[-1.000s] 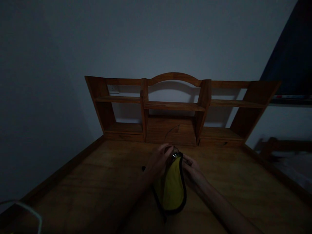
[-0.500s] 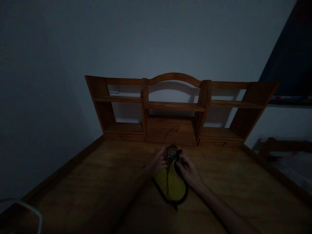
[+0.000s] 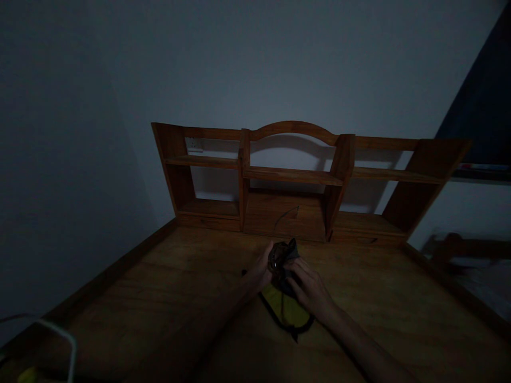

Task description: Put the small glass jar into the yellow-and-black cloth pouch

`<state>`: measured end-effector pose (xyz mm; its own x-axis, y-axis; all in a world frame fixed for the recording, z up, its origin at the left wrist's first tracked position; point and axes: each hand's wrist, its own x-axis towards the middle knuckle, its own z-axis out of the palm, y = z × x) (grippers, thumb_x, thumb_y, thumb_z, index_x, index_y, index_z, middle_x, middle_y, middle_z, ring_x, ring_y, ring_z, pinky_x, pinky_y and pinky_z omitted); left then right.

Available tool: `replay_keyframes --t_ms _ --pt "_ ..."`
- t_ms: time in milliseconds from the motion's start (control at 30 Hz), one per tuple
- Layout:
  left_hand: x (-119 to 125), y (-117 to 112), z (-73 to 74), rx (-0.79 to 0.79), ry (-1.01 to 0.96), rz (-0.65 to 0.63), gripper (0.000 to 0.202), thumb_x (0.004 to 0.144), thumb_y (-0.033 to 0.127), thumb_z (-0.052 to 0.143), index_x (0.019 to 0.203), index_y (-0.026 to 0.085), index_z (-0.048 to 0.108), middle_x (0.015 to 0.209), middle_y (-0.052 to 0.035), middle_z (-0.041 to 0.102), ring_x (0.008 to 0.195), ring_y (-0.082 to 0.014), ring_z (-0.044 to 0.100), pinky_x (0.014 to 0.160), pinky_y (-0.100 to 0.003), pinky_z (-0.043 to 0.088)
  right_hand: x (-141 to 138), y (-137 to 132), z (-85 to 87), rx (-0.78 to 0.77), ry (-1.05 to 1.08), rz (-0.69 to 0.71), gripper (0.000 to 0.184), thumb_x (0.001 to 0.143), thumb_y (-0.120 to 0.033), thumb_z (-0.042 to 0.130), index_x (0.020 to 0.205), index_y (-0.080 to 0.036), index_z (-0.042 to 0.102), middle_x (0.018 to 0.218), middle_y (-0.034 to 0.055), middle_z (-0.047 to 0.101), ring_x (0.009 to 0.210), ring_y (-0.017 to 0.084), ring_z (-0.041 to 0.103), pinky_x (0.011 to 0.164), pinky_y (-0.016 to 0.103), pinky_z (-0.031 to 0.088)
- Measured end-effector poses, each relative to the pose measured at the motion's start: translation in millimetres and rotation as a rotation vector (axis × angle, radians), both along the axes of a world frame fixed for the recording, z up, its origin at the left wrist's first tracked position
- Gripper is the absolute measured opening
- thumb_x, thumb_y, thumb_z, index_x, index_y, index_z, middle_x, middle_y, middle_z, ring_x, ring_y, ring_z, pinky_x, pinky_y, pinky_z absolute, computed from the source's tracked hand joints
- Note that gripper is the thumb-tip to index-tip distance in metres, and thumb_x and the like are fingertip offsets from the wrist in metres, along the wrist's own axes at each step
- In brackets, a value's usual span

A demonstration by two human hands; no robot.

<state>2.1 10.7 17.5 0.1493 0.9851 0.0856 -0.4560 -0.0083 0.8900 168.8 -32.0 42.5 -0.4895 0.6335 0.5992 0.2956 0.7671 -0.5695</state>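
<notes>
A yellow-green fabric pouch point(image 3: 285, 311) with black edging lies in front of me, its closed end toward me. My left hand point(image 3: 260, 275) is curled round a dark brown, shiny, rounded object point(image 3: 276, 257) at the pouch's far end; the dim light hides its exact kind. My right hand point(image 3: 309, 284) pinches the black fabric of the pouch's mouth, right beside that object. Part of the dark fabric stands up above the right fingertips. Both hands hide much of the pouch's opening.
The wooden desk point(image 3: 191, 276) carries a shelf unit point(image 3: 293, 174) along its back, against the wall. A pale cable point(image 3: 59, 332) bends in at the lower left, near a small yellow item point(image 3: 27, 374). A wall socket point(image 3: 195, 144) shows behind the left shelf.
My right hand has shifted with the black fabric up against the brown object, which is now more covered. More black lining shows. My view has swung slightly left.
</notes>
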Motion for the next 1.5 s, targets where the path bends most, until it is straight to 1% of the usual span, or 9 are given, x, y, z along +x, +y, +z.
replay_keyframes --t_ms 67,167,300,367,467,733,1000,1233,1500 --pt "-2.9 -2.9 -0.8 0.046 0.072 0.037 0.058 0.088 0.065 0.045 0.107 0.014 0.065 0.11 -0.0099 0.07 0.105 -0.0227 0.064 0.099 -0.039 0.047 -3.5 0.2 -3.0 -0.123 0.101 -0.018 0.027 0.084 -0.013 0.059 0.105 -0.026 0.067 0.105 0.0065 0.066 0.101 0.026 0.06 0.089 0.04 0.047" --pt "-8.1 -10.0 3.4 0.236 0.38 0.148 0.047 0.086 0.054 0.058 0.115 0.017 0.063 0.115 -0.0091 0.067 0.109 -0.0224 0.061 0.102 -0.04 0.044 -10.5 1.8 -10.4 -0.441 0.275 -0.027 0.023 0.075 -0.016 0.069 0.096 -0.025 0.07 0.094 0.0023 0.069 0.088 0.023 0.062 0.081 0.035 0.048" --pt "-10.3 -20.5 15.2 0.419 0.611 0.33 0.049 0.081 0.039 0.069 0.125 0.023 0.055 0.123 -0.008 0.058 0.115 -0.0224 0.056 0.102 -0.04 0.045 -15.8 2.3 -14.3 -0.876 0.577 0.141 0.038 0.067 -0.018 0.079 0.103 -0.023 0.069 0.101 0.0022 0.071 0.093 0.021 0.064 0.081 0.032 0.049" --pt "-9.3 -24.8 21.0 0.495 0.687 0.373 0.054 0.079 0.036 0.071 0.128 0.025 0.053 0.125 -0.0075 0.055 0.117 -0.0228 0.054 0.102 -0.04 0.045 -15.3 1.7 -12.9 -0.988 0.717 0.224 0.043 0.065 -0.014 0.08 0.105 -0.022 0.069 0.108 0.0037 0.07 0.098 0.021 0.064 0.084 0.03 0.048" --pt "-8.0 -29.5 27.4 0.587 0.775 0.404 0.06 0.076 0.034 0.075 0.13 0.025 0.051 0.129 -0.0072 0.051 0.121 -0.0237 0.051 0.105 -0.04 0.043 -12.8 1.2 -10.3 -1.093 0.808 0.289 0.044 0.062 -0.008 0.079 0.103 -0.022 0.069 0.103 0.003 0.071 0.088 0.017 0.065 0.076 0.025 0.048" --pt "-11.8 -36.1 32.4 0.716 0.905 0.397 0.066 0.077 0.037 0.073 0.136 0.027 0.045 0.135 -0.0088 0.048 0.127 -0.0267 0.047 0.11 -0.044 0.039 -9.9 -2.0 -1.7 -1.171 0.903 0.266 0.026 0.059 -0.002 0.071 0.077 -0.02 0.064 0.065 -0.0054 0.06 0.056 0.008 0.049 0.053 0.018 0.038" --pt "-20.9 -34.8 28.0 0.844 0.982 0.329 0.067 0.08 0.039 0.068 0.139 0.024 0.039 0.136 -0.0126 0.046 0.128 -0.0289 0.045 0.109 -0.047 0.039 -6.8 -7.6 3.0 -1.143 0.814 0.36 0.025 0.067 -0.008 0.07 0.088 -0.02 0.069 0.078 -0.001 0.064 0.066 0.011 0.056 0.061 0.02 0.045" --pt "-15.4 -35.0 25.9 0.759 0.898 0.313 0.053 0.088 0.04 0.059 0.135 0.022 0.041 0.134 -0.0121 0.045 0.127 -0.0259 0.045 0.109 -0.044 0.038 -7.2 -3.2 0.2 -1.075 0.787 0.301 0.02 0.071 -0.018 0.079 0.088 -0.019 0.07 0.081 0.0002 0.068 0.069 0.012 0.061 0.064 0.021 0.046" --pt "-13.2 -38.6 28.3 0.742 0.835 0.3 0.048 0.092 0.043 0.05 0.133 0.021 0.04 0.132 -0.0125 0.045 0.127 -0.0249 0.044 0.11 -0.044 0.036 -9.2 -2.9 1.7 -0.981 0.74 0.285 0.031 0.068 -0.023 0.084 0.096 -0.019 0.073 0.085 0.0029 0.072 0.071 0.014 0.065 0.068 0.024 0.048"
